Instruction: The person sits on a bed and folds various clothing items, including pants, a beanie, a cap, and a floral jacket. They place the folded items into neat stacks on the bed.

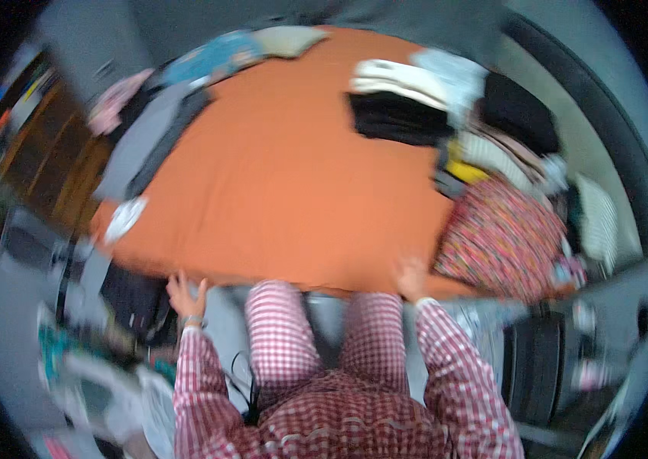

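Note:
An orange sheet [301, 172] covers the bed before me. At the bed's near edge, left of my knees, is my left hand [186, 298], fingers spread and nothing in it, a band at the wrist. My right hand [413, 278] rests on or just over the sheet near the same edge; it is blurred, with nothing seen in it. Just right of it lies a multicoloured knit cushion or folded knit [502, 241]. Folded white cloth [398, 80] and black cloth [401, 117] are stacked at the back right. A small white cloth [125, 220] lies at the left corner.
Folded grey cloth [143, 140], a blue patterned cloth [215, 57] and a pale cushion or cloth [289, 40] line the bed's left and back edges. More clothes, one yellow [464, 169], crowd the right. Black cables [241, 381] hang by my left leg. Dark luggage-like objects [536, 367] stand lower right.

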`<action>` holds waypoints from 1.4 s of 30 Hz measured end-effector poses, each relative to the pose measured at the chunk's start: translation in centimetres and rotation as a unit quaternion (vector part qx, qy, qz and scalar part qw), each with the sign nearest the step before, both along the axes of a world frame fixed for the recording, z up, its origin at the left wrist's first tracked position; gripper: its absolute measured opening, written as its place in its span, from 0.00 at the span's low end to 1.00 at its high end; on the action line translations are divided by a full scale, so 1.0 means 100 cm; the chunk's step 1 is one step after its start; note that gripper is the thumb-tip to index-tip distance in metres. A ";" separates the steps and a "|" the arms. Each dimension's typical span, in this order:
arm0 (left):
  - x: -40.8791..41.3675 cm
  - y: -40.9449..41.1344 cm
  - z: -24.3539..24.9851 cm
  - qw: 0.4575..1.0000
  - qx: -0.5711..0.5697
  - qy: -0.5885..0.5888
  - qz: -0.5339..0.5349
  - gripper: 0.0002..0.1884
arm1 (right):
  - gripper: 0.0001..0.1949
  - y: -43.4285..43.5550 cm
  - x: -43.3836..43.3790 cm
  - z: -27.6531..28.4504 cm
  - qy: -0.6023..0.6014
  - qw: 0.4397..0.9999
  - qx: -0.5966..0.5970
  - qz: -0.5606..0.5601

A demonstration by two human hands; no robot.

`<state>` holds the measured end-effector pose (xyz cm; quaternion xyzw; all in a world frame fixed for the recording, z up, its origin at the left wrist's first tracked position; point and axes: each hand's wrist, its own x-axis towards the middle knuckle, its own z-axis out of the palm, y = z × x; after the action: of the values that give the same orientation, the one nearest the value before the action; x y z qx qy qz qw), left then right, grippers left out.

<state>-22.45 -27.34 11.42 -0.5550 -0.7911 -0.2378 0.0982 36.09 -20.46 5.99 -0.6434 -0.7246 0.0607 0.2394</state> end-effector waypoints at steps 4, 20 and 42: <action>0.037 0.038 0.007 0.981 -0.022 -0.074 -0.178 0.34 | 0.17 -0.019 -0.044 0.072 0.266 0.948 -0.081 0.155; 0.237 0.094 0.028 0.901 -0.146 0.181 -0.367 0.43 | 0.14 -0.356 0.271 0.176 0.179 0.795 0.290 -0.502; 0.236 0.062 0.004 0.918 -0.036 0.178 -0.353 0.27 | 0.11 -0.415 0.290 0.154 0.228 0.790 0.281 -0.494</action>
<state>1.15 -21.15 11.87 -0.8346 -0.5212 -0.1254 0.1266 65.05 -61.93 21.39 -0.7854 -0.2175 -0.1274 0.5654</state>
